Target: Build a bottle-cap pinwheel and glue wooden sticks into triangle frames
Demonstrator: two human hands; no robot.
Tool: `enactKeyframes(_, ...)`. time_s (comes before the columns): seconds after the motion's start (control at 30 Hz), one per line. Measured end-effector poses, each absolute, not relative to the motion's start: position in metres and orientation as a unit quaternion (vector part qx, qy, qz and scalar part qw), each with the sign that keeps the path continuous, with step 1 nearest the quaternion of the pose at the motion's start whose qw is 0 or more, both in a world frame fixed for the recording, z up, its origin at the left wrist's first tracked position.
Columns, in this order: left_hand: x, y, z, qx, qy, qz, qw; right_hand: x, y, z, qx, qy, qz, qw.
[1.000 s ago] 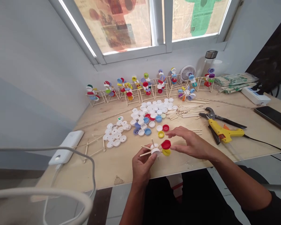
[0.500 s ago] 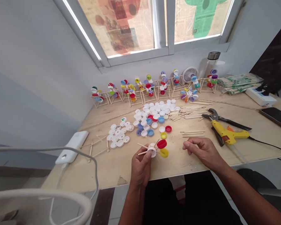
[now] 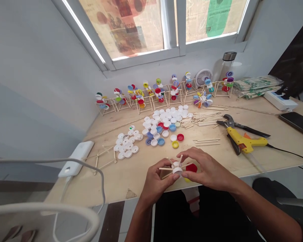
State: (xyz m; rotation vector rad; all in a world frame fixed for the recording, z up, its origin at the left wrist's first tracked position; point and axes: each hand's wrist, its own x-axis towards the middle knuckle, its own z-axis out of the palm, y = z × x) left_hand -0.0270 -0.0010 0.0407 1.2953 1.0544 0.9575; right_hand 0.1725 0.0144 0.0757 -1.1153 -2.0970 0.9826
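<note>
Both hands hold a small wheel (image 3: 177, 171) made of white bottle caps with thin wooden sticks pointing out around it. My left hand (image 3: 158, 178) grips it from the left, thumb at the hub. On the other side my right hand (image 3: 208, 169) pinches it, its thumb by the hub and its fingers near an upright stick. A red cap (image 3: 192, 167) on the wheel shows between the right fingers, and a yellow cap (image 3: 187, 180) peeks out below, mostly hidden. Beyond the hands lie a loose yellow cap (image 3: 175, 144) and a red cap (image 3: 180, 137).
White caps (image 3: 127, 145) and mixed caps cover mid-table, with wooden sticks (image 3: 207, 118) beside them. A yellow glue gun (image 3: 249, 143) and pliers (image 3: 252, 129) lie right. Several finished cap wheels on stick frames (image 3: 159, 95) line the back. A white power strip (image 3: 77, 159) sits left.
My right hand has moved left and taken hold of the cap wheel. My left hand has shifted right with the wheel, which has turned, its coloured caps now partly behind the right fingers.
</note>
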Motion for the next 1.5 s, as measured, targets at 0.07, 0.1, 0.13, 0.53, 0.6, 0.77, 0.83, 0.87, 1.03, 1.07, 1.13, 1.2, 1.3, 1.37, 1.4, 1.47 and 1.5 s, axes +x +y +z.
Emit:
enactKeyframes(0.07,-0.027,-0.001,0.043,0.561,0.448,0.399,0.571,0.17,0.014,0.074,-0.42,-0.779,0.375,0.277)
enactKeyframes(0.1,-0.027,-0.002,0.043,0.559,0.451,0.398,0.57,0.169,0.013,0.072,-0.424,-0.773,0.38,0.279)
enactKeyframes(0.13,-0.026,-0.002,0.042,0.554,0.454,0.4,0.572,0.168,0.013,0.071,-0.431,-0.766,0.385,0.281)
enactKeyframes(0.53,-0.022,-0.003,0.026,0.439,0.485,0.447,0.61,0.163,0.013,0.057,-0.463,-0.715,0.406,0.332)
enactKeyframes(0.6,-0.021,-0.003,0.026,0.42,0.495,0.458,0.607,0.177,0.022,0.058,-0.461,-0.724,0.378,0.347)
enactKeyframes(0.77,-0.018,-0.001,0.025,0.367,0.507,0.499,0.599,0.225,0.057,0.05,-0.564,-0.775,0.133,0.253)
enactKeyframes(0.83,-0.017,0.001,0.022,0.358,0.501,0.513,0.598,0.238,0.068,0.045,-0.579,-0.797,0.038,0.166)
enactKeyframes(0.87,-0.017,0.002,0.021,0.354,0.498,0.52,0.597,0.241,0.072,0.043,-0.579,-0.804,0.012,0.135)
enactKeyframes(1.03,-0.017,0.006,0.012,0.339,0.492,0.547,0.587,0.24,0.081,0.042,-0.58,-0.811,-0.017,0.074)
enactKeyframes(1.07,-0.017,0.006,0.011,0.335,0.493,0.55,0.585,0.239,0.083,0.042,-0.58,-0.812,-0.019,0.066)
enactKeyframes(1.13,-0.017,0.005,0.01,0.325,0.494,0.556,0.584,0.238,0.086,0.044,-0.576,-0.815,-0.022,0.052)
enactKeyframes(1.2,-0.017,0.005,0.01,0.317,0.488,0.561,0.589,0.238,0.09,0.044,-0.569,-0.821,-0.023,0.043)
enactKeyframes(1.3,-0.016,0.005,0.011,0.31,0.478,0.569,0.593,0.24,0.093,0.044,-0.561,-0.827,-0.027,0.041)
enactKeyframes(1.37,-0.016,0.004,0.012,0.304,0.481,0.574,0.59,0.24,0.092,0.046,-0.558,-0.828,-0.031,0.049)
enactKeyframes(1.4,-0.015,0.004,0.013,0.299,0.483,0.576,0.587,0.239,0.09,0.047,-0.56,-0.826,-0.035,0.055)
enactKeyframes(1.47,-0.015,0.004,0.013,0.293,0.486,0.579,0.586,0.237,0.084,0.05,-0.564,-0.821,-0.042,0.072)
enactKeyframes(1.5,-0.014,0.004,0.013,0.291,0.485,0.579,0.587,0.235,0.08,0.053,-0.562,-0.821,-0.036,0.091)
